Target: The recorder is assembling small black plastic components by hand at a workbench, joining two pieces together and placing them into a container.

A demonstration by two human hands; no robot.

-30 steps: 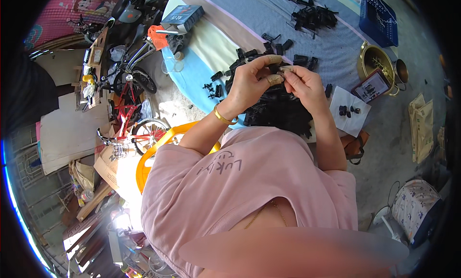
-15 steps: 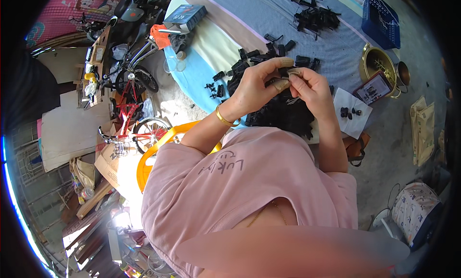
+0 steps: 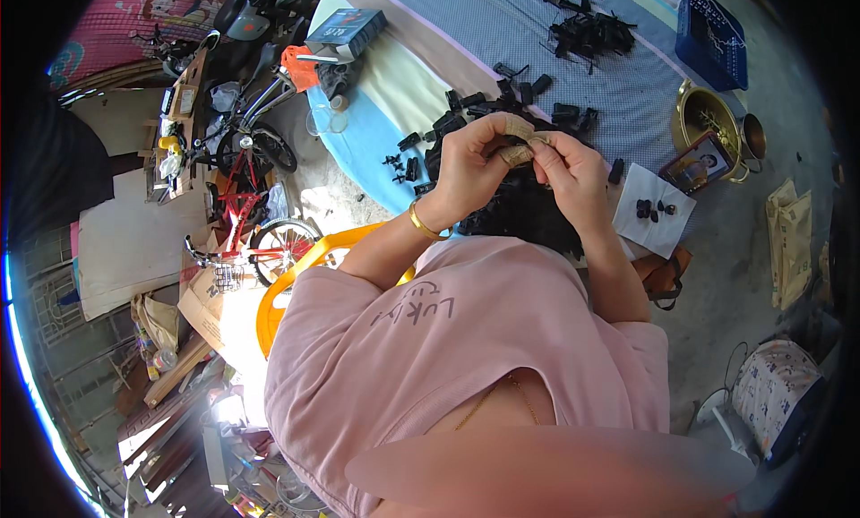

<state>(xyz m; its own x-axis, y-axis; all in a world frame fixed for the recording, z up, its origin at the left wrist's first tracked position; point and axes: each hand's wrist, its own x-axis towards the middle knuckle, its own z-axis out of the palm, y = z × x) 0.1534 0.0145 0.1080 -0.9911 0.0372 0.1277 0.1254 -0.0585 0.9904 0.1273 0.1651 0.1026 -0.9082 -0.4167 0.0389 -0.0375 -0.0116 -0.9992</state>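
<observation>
Pinching a small black plastic part [image 3: 518,147] between taped fingertips, the left hand [image 3: 472,164] and right hand [image 3: 573,167] close on it above a heap of similar pieces [image 3: 524,209] (light, stiff, probably best held by its edges).

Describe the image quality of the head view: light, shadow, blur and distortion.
Head view: strong fisheye, with the blue mat's edges bending and a black rim around the picture; hard daylight, a sunlit patch on the ground by the red bicycle; the left hand and right hand are fairly sharp; a pale blurred shape along the bottom is too close to focus; the lower-left corner is washed out by glare.
</observation>
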